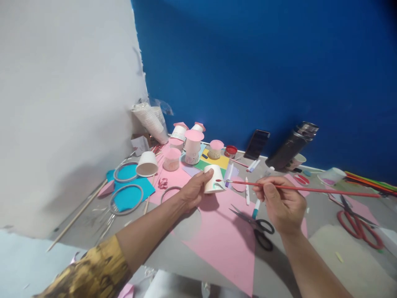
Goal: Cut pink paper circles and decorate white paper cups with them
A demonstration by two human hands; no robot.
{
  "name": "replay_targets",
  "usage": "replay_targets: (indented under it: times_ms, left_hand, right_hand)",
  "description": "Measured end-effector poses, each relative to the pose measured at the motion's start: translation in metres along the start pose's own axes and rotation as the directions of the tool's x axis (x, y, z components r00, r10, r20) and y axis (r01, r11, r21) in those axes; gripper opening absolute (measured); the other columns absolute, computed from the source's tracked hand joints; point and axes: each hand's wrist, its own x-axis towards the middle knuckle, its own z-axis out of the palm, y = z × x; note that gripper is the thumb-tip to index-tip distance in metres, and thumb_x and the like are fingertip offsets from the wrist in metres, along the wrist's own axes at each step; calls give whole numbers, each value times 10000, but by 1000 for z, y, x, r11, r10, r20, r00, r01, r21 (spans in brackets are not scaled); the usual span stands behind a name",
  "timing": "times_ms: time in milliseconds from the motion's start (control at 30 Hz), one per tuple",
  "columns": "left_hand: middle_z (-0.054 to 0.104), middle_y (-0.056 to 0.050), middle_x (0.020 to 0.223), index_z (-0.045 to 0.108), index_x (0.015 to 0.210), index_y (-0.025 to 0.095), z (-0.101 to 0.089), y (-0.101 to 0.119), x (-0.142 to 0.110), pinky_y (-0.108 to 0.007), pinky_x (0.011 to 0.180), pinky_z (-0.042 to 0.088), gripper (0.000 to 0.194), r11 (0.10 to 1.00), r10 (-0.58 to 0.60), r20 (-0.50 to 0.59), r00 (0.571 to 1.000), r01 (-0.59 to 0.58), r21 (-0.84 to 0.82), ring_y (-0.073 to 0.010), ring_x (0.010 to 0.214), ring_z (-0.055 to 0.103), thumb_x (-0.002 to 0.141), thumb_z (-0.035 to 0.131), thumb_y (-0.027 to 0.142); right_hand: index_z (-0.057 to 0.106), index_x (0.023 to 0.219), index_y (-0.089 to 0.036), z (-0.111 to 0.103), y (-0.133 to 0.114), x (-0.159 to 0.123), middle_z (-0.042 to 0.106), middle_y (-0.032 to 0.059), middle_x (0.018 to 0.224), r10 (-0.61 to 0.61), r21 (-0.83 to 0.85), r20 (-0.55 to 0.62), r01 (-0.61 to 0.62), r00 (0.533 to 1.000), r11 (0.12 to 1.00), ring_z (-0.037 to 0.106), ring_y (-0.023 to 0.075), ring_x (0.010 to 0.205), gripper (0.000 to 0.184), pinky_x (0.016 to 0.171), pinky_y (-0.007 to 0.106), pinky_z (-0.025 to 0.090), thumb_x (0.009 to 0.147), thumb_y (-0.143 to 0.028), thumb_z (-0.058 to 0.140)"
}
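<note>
My left hand [198, 188] grips an upside-down white paper cup [213, 174] by its left side, above a pink paper sheet [229, 231]. A small green mark shows low on the cup's wall. Between the fingers and thumb of my right hand [279, 203] is a long red paintbrush [322, 191], held nearly level. Its red-tinted tip meets or hovers just before the cup; I cannot tell which. Below the right hand lie black-handled scissors [257, 225], a white marker [247, 191] and a teal-tipped marker [256, 209].
Behind stand several cups with pink paper tops [192, 145], a red paint pot [230, 151], a phone [257, 144] and a dark flask [291, 145] against the blue wall. Leaning cup stacks [150, 122] and grey rings [126, 199] are left. Red-handled scissors [359, 227] lie right.
</note>
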Motion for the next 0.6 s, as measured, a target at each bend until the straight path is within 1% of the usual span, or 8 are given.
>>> replay_targets:
  times_ms: [200,367,500,600]
  left_hand:
    - [696,-48,734,697,954,112,-4,-2,1,-235,619,498,175,998,21,26,999,-23,65,-137,600,606,895,738,272]
    - [697,-34,745,699,953,129,-5,-3,1,-232,604,476,250,994,31,51,998,-36,101,-138,620,608,847,792,336]
    - [690,-24,735,698,944,132,-7,-5,3,-228,563,436,292,993,31,42,999,-36,109,-136,622,608,820,816,370]
    - [689,-32,731,698,947,126,-9,-5,4,-231,548,423,268,994,20,38,999,-24,107,-136,614,605,851,785,361]
  right_hand:
    - [719,917,-200,2,-2,-2,715,35,730,-46,-84,9,47,999,995,632,140,561,118,478,248,513,969,-293,668]
    - [714,903,-199,4,-1,-3,724,41,747,-62,-124,32,66,998,990,642,144,561,136,475,249,523,971,-305,663]
    - [720,912,-199,3,-1,-2,719,36,735,-54,-116,27,57,998,992,639,142,559,134,475,244,516,972,-305,663]
    - [724,925,-200,1,-1,1,719,34,753,-69,-79,-2,68,998,995,633,132,562,112,480,239,505,970,-284,666]
